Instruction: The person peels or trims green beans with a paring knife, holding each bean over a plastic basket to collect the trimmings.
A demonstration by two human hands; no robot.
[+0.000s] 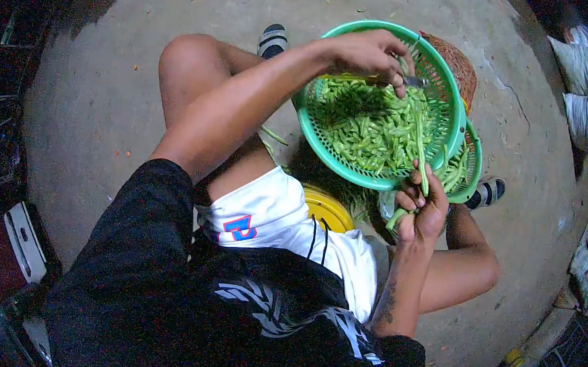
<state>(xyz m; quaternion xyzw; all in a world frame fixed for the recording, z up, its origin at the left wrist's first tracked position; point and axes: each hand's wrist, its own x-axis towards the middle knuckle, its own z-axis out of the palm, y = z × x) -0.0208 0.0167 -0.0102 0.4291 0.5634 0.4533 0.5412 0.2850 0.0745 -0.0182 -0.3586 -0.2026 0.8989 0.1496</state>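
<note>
My left hand (368,54) reaches over the far rim of a green plastic basket (307,124) and is shut on a small knife (415,81), blade pointing right. The basket is full of cut green bean pieces (364,130). My right hand (420,207) sits at the basket's near rim, gripping the lower end of a long green bean (420,139). That bean runs up across the pile to the knife blade. I am sitting low, with my bare knees on either side of the basket.
A second green basket (469,166) holding more long beans pokes out on the right underneath, with a red woven basket (459,61) behind it. A yellow round object (327,210) sits between my legs. White sacks (584,78) lie at the far right on the concrete floor (103,92).
</note>
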